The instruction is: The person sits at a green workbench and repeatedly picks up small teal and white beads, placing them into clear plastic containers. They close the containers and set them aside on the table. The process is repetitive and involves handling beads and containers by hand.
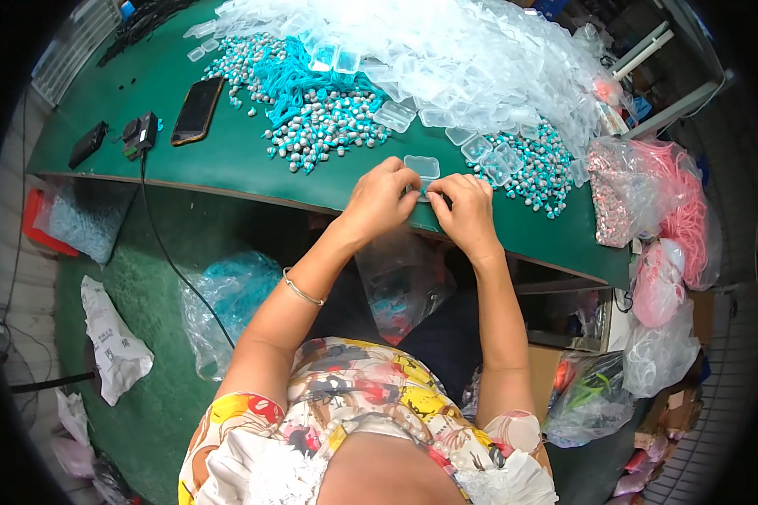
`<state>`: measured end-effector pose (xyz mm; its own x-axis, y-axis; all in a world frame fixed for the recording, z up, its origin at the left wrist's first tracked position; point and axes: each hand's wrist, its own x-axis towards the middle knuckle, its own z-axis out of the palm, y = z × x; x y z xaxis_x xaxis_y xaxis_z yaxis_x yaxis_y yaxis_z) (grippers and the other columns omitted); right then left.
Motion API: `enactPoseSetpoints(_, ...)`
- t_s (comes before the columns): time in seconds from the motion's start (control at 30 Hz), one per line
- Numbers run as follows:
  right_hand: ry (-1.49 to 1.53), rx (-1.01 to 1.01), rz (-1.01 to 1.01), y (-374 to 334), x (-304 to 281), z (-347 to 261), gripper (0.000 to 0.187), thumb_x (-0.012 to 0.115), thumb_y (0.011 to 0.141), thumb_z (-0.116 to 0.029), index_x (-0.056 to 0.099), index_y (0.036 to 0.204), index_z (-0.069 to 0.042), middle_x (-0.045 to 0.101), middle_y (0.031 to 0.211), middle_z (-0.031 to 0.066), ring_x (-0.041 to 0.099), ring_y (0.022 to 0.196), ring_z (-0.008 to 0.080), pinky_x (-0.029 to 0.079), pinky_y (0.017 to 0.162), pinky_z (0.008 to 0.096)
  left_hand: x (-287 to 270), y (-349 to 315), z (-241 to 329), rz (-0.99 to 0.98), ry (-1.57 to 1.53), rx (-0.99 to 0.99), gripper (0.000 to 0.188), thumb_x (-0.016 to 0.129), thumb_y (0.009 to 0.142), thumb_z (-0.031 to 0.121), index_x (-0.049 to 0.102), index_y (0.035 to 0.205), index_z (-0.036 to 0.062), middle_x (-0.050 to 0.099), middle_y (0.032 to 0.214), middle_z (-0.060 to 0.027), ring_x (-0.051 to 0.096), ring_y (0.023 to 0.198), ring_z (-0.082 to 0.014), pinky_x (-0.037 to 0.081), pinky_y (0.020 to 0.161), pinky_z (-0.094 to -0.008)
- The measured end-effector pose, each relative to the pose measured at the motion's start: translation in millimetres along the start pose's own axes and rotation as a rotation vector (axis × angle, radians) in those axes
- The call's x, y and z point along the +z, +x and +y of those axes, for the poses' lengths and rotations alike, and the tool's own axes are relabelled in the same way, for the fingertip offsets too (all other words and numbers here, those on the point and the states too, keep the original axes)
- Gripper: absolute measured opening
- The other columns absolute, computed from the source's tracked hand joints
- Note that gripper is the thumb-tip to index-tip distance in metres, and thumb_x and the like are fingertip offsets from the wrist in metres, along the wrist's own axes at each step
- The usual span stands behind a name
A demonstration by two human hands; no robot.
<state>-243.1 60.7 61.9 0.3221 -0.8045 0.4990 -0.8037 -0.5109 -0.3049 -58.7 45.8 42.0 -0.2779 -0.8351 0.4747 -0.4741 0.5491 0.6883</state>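
Pinching a small, clear, rectangular plastic box (pixel 422 167) at the near edge of the green table (pixel 246 171), left hand (pixel 385 199) and right hand (pixel 466 214) equally close. Closed grip on its near end (exact contact hidden); projecting toward the far edge, long side crosswise.

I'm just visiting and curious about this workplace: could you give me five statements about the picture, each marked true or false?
1. The left hand and right hand are together at a small clear plastic box. True.
2. The bracelet is on the right arm. False: it is on the left.
3. The tabletop is red. False: it is green.
4. A large heap of clear plastic boxes lies beyond the hands. True.
5. The phone lies to the right of both hands. False: it lies to their left.
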Motion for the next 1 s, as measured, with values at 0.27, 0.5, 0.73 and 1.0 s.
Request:
enactPoseSetpoints(0.27, 0.169, 0.025, 0.067, -7, -2, 6, 0.006, 0.071, 0.081, -0.009, 0.07, 0.086, -0.01, 0.068, 0.088, 0.0044, 0.063, 0.089, 0.0254, 0.043, 0.08, 0.0396, 1, -2, -2, 0.002, -0.007, 0.003, 0.031, 0.074, 0.081, 0.015, 0.064, 0.109, 0.0055, 0.06, 0.089, -0.0124, 0.063, 0.079, -0.0313, 0.051, 0.069, -0.0414)
enactPoseSetpoints(0.5, 0.286, 0.135, 0.163, -2, -1, 18, 0.01, 0.069, 0.081, 0.001, 0.07, 0.09, -0.003, 0.068, 0.089, 0.0104, 0.066, 0.077, 0.0268, 0.052, 0.069, 0.0358, -3, -7, -5, 0.016, 0.008, 0.08, 0.035, 0.078, 0.077, 0.018, 0.066, 0.107, 0.0049, 0.059, 0.09, -0.0131, 0.061, 0.081, -0.0328, 0.05, 0.069, -0.0429)
enactPoseSetpoints(0.73, 0.313, 0.2, 0.231, 1, 1, 20, 0.008, 0.067, 0.083, -0.001, 0.07, 0.091, -0.003, 0.068, 0.088, 0.0117, 0.066, 0.077, 0.026, 0.052, 0.068, 0.0339, 0, -4, -3, 0.014, 0.028, 0.094, 0.036, 0.078, 0.076, 0.02, 0.066, 0.106, 0.0038, 0.059, 0.09, -0.0141, 0.061, 0.083, -0.0347, 0.05, 0.071, -0.0439)
enactPoseSetpoints(1.0, 0.3, 0.207, 0.41, -18, 28, 52, 0.006, 0.069, 0.081, -0.009, 0.071, 0.087, -0.009, 0.066, 0.084, 0.0129, 0.065, 0.08, 0.0343, 0.052, 0.072, 0.0419, 6, -3, -27, -0.016, 0.055, 0.112, 0.036, 0.075, 0.079, 0.015, 0.064, 0.109, -0.0007, 0.058, 0.092, -0.0168, 0.059, 0.082, -0.0332, 0.049, 0.072, -0.0403)
